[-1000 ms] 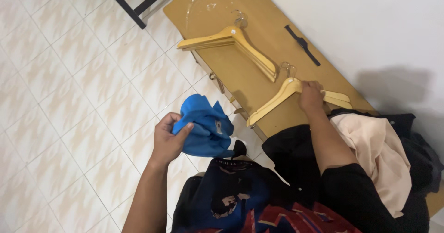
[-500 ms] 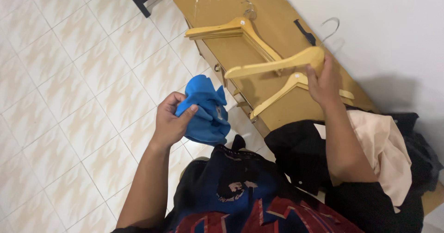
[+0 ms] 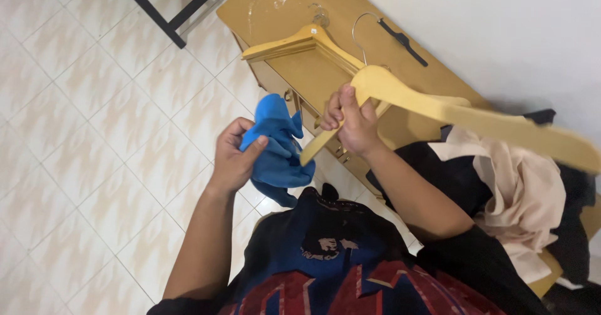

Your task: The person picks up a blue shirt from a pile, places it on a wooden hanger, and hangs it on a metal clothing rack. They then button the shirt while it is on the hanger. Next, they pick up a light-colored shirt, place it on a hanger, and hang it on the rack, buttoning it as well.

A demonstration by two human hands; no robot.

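At the far left is the tiled floor (image 3: 81, 133), and at its top edge stands a black metal frame (image 3: 169, 8). Next comes the left hand (image 3: 233, 158), which is closed around a bunched blue cloth (image 3: 275, 146); the thumb presses on the fabric and the cloth hangs in front of the person's chest, above the floor and just beside the front of the bench (image 3: 294, 11).

In the middle, the right hand (image 3: 350, 121) grips a wooden hanger (image 3: 438, 108) near its neck, with the fingers wrapped around the wood. This hanger is lifted off the bench; its metal hook points up and its long arm reaches to the right, over the clothes. Its lower arm comes close to the blue cloth, but I cannot tell if they touch.

Behind the hands, more wooden hangers (image 3: 294, 43) lie in a stack on the bench, and a black strap (image 3: 404, 40) lies near the wall. At the right, a pile of clothes (image 3: 526, 183), beige and black, rests on the bench end.

I judge that the step in hand is bringing hanger and cloth together. The next move would need the cloth opened out to find its neck, so that one hanger arm can slide inside.
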